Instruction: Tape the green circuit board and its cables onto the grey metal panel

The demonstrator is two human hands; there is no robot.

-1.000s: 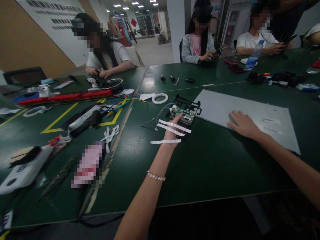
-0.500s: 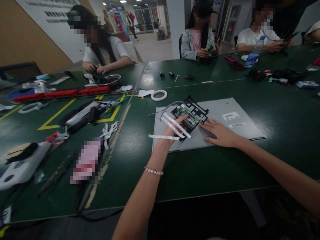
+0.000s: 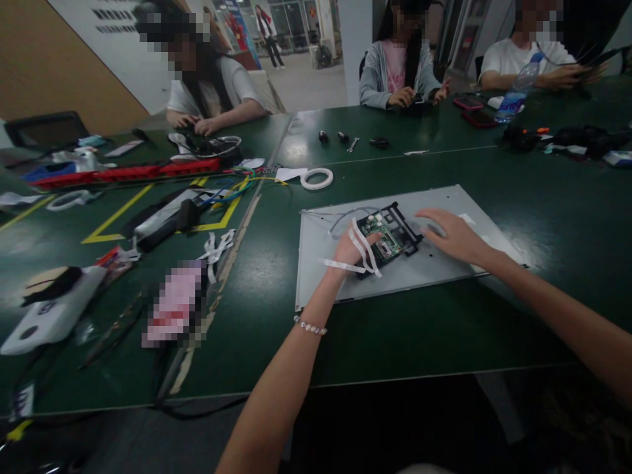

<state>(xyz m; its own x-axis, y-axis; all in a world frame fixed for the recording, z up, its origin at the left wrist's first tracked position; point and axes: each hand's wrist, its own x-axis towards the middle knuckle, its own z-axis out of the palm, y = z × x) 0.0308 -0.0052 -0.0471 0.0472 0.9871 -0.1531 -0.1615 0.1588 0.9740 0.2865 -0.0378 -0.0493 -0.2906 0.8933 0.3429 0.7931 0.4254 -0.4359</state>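
My left hand (image 3: 351, 245) grips the near left side of a black frame carrying a green circuit board (image 3: 388, 242), its thumb over the board. White tape strips (image 3: 364, 247) hang across that hand and the frame's edge. Beneath lies a flat grey panel (image 3: 320, 230) on the green table, with a thin grey cable running from the board's far left side. Just right of the frame, my right hand (image 3: 451, 236) is held above the panel, fingers apart and holding nothing. White labels on the panel are partly hidden behind it.
A tape roll (image 3: 316, 178) lies beyond the panel. Small black parts and a wrench (image 3: 353, 145) are farther back. Left are a black device (image 3: 162, 220), cables and a pink pouch (image 3: 178, 299). Several people sit across the table near a bottle (image 3: 518, 92).
The board and frame have turned clockwise with my left hand. My right hand has moved away from the frame's edge and lifted off the panel. The camera view has shifted slightly.
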